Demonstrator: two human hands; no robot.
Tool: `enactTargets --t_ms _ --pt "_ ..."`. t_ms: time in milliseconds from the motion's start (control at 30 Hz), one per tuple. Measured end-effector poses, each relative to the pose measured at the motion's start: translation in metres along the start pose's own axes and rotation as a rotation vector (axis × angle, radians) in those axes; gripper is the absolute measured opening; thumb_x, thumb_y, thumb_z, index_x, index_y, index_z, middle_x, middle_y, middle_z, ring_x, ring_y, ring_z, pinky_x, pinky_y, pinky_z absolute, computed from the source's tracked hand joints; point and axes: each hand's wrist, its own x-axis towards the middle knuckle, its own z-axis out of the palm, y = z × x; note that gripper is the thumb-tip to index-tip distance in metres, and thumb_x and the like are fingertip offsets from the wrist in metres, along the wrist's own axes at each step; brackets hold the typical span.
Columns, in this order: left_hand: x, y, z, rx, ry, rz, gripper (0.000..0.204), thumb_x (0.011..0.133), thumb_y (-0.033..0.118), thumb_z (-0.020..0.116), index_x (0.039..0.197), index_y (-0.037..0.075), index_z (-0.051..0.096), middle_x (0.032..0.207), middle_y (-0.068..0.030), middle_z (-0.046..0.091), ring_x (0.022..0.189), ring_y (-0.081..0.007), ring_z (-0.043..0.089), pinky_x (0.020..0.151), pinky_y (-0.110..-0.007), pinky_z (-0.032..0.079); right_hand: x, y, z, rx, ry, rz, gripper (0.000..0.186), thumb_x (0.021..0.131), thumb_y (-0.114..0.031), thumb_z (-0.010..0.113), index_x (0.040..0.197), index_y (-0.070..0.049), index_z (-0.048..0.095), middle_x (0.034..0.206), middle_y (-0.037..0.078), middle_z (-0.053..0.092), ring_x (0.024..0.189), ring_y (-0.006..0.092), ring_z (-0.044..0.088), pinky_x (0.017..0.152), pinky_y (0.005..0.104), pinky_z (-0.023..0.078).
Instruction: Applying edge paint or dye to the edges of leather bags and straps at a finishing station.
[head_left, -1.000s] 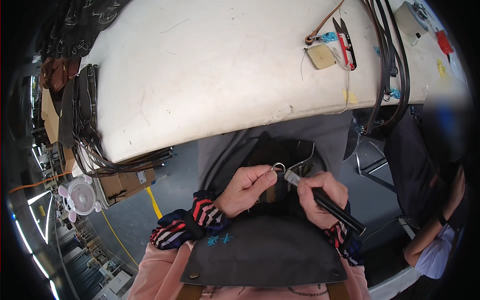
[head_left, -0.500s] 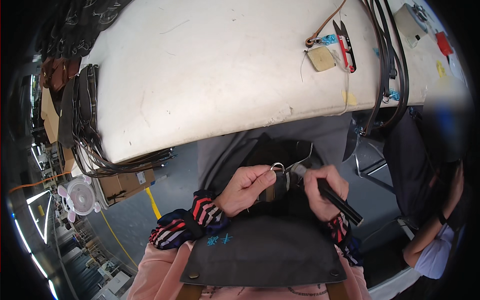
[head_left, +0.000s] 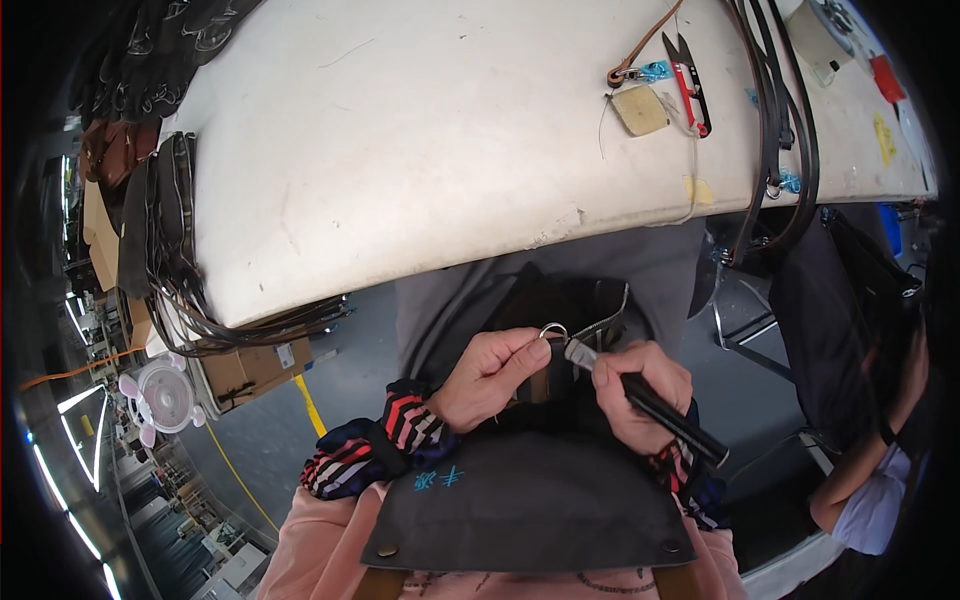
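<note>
While your left hand point(head_left: 488, 376) is pinching a metal ring point(head_left: 552, 324) between thumb and forefinger, your right hand point(head_left: 643, 394) is gripping a black-handled tool point(head_left: 676, 422). From the head view, you seem to be working the tool's pale tip at the dark strip point(head_left: 557, 350) beside the ring; whether the tip is touching it, you cannot tell from here. The next move is probably calling for a firm left pinch and a small, steady push or turn from the right wrist. The ring is standing up from your left fingertips, between your two hands, and the tip is pointing in just to its right. Well beyond your hands, on the table point(head_left: 400, 150), red-and-black snips point(head_left: 690, 88) are lying beside a yellowish block point(head_left: 640, 111).
</note>
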Motion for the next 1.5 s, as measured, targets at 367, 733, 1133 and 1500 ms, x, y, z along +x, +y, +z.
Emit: enactTargets --t_ms 367,733,1133,1500 --pt "0.003 -0.007 -0.002 0.013 -0.046 0.059 0.023 0.094 0.018 0.040 0.092 0.000 0.055 0.065 0.0085 0.036 0.059 0.0001 0.027 0.048 -0.017 0.025 0.000 0.002 -0.010 0.038 -0.001 0.076 0.008 0.075 -0.001 0.062 0.078 -0.004 0.055 0.058 0.003 0.055 0.050 0.0068 0.052 0.047 0.0205 0.040" --pt "-0.001 -0.007 -0.007 0.038 -0.086 -0.057 0.028 0.094 0.017 0.041 0.107 -0.004 0.054 0.081 0.0048 0.052 0.074 0.0003 0.041 0.066 -0.017 0.037 0.002 0.007 -0.006 -0.014 0.039 0.063 0.010 0.069 0.002 0.062 0.074 -0.005 0.057 0.057 0.006 0.053 0.049 0.0127 0.054 0.047 0.0232 0.041" --pt "0.004 0.011 0.009 -0.134 -0.196 -0.063 0.024 0.088 0.002 0.042 0.109 0.000 0.053 0.080 0.0062 0.049 0.068 0.0007 0.037 0.060 -0.015 0.034 0.002 -0.006 -0.022 -0.112 0.165 0.145 0.014 0.078 -0.002 0.058 0.092 -0.001 0.057 0.067 0.006 0.060 0.058 0.0077 0.055 0.054 0.0203 0.043" --pt "0.006 0.006 0.016 -0.100 -0.309 -0.099 0.034 0.090 0.004 0.041 0.124 -0.002 0.042 0.090 0.0036 0.054 0.074 0.0006 0.041 0.066 -0.017 0.036 -0.014 -0.015 -0.023 -0.186 0.019 -0.085 0.020 0.064 0.006 0.063 0.081 -0.002 0.059 0.058 0.007 0.055 0.049 0.0177 0.056 0.047 0.0238 0.043"
